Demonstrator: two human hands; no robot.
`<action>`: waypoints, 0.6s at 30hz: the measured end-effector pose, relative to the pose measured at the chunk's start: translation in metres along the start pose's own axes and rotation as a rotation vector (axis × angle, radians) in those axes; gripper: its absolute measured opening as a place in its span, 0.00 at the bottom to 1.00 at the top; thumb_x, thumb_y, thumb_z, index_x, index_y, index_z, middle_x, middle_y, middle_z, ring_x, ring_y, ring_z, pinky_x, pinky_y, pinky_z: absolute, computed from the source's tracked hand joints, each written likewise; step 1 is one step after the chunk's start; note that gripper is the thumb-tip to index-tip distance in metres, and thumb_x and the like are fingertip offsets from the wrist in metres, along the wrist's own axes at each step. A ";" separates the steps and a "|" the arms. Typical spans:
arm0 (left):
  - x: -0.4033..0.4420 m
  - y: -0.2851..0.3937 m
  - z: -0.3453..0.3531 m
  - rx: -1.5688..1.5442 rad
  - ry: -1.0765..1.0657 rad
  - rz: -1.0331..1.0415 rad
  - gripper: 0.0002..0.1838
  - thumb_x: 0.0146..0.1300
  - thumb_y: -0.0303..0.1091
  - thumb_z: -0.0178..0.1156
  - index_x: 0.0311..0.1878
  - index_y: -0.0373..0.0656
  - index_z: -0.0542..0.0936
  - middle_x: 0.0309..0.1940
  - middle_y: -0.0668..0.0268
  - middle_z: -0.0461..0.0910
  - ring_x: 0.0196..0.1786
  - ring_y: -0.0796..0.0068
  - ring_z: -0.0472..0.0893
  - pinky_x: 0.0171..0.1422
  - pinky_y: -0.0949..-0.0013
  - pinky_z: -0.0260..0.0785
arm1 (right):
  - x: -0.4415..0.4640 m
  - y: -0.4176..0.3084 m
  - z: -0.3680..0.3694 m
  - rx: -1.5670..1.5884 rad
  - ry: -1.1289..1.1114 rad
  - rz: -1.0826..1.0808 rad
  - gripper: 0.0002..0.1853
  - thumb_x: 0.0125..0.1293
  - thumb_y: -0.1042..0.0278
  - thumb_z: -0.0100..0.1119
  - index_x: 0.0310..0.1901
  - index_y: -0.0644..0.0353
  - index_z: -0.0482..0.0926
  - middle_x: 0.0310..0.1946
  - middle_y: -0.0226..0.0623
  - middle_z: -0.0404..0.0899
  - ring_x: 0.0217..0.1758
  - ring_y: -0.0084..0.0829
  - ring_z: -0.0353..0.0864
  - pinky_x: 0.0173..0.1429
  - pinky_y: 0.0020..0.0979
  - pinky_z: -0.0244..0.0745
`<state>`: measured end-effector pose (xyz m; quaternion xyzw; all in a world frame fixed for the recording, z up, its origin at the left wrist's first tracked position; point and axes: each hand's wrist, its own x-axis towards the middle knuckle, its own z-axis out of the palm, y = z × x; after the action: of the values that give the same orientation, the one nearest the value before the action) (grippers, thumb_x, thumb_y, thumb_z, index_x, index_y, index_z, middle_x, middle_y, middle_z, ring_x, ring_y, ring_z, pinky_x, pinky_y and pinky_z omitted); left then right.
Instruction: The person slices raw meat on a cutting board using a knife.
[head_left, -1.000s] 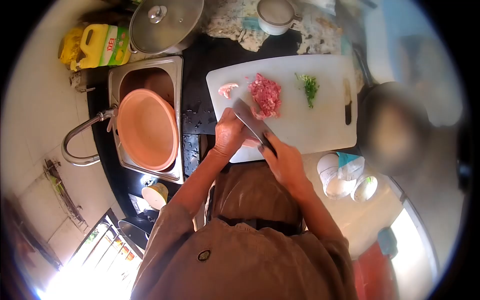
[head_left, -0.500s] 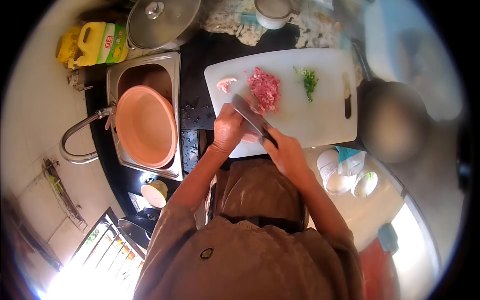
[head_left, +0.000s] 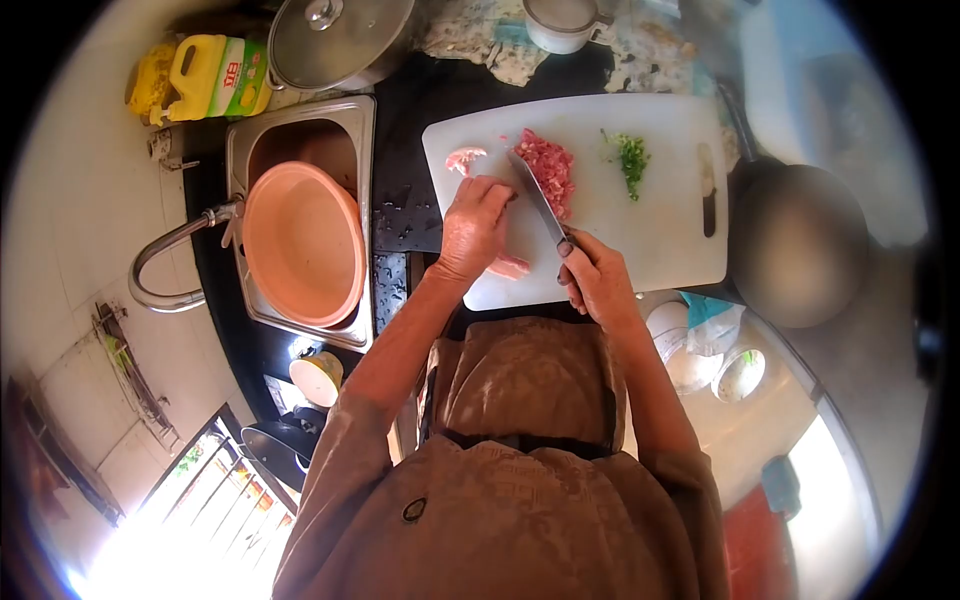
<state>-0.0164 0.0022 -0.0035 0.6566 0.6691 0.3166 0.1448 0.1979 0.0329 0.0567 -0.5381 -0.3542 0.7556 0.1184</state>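
Note:
A white cutting board (head_left: 650, 250) lies in front of me, holding a pile of chopped raw meat (head_left: 550, 172) and, to its right, some chopped greens (head_left: 632, 164). My right hand (head_left: 598, 280) is wrapped round the handle of a kitchen knife (head_left: 541, 200). Its blade slants up and left along the left side of the chopped pile. My left hand (head_left: 475, 228) is over the board's left part, fingers curled together; whatever they may hold is hidden. A strip of raw meat (head_left: 509, 266) shows beside its wrist, and a pale piece of meat (head_left: 465, 160) lies beyond its fingers.
Left of the board is a steel sink (head_left: 368, 200) with an orange basin (head_left: 305, 245) and a curved faucet (head_left: 150, 298). A lidded pot (head_left: 345, 45), a yellow jug (head_left: 205, 80) and a small white pot (head_left: 560, 35) stand behind. A dark pan (head_left: 800, 245) is at right.
The knife has swung away from my left hand to the chopped meat, its blade now steeper. My right hand moved right. The view shifted slightly.

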 end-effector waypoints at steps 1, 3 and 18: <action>-0.003 -0.002 0.000 0.009 0.004 0.002 0.14 0.51 0.17 0.64 0.42 0.44 0.83 0.43 0.64 0.81 0.47 0.54 0.80 0.51 0.57 0.78 | 0.002 -0.001 0.000 -0.030 -0.003 -0.012 0.19 0.75 0.59 0.59 0.60 0.60 0.85 0.24 0.30 0.75 0.16 0.18 0.69 0.22 0.26 0.65; -0.003 -0.005 -0.001 0.014 0.010 0.010 0.14 0.51 0.18 0.64 0.42 0.44 0.84 0.42 0.65 0.81 0.47 0.54 0.80 0.51 0.57 0.78 | 0.004 0.000 0.000 -0.061 0.000 -0.028 0.18 0.76 0.59 0.59 0.60 0.59 0.84 0.24 0.29 0.75 0.16 0.17 0.68 0.21 0.25 0.64; -0.017 -0.008 -0.007 0.080 -0.060 -0.050 0.15 0.48 0.22 0.66 0.42 0.45 0.86 0.41 0.63 0.81 0.45 0.54 0.80 0.50 0.57 0.78 | -0.016 0.014 0.029 -0.792 0.149 -0.403 0.21 0.74 0.57 0.63 0.62 0.62 0.79 0.37 0.57 0.86 0.41 0.60 0.86 0.47 0.53 0.79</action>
<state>-0.0255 -0.0154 -0.0073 0.6542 0.6927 0.2661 0.1462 0.1810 0.0014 0.0640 -0.5151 -0.7042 0.4831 0.0733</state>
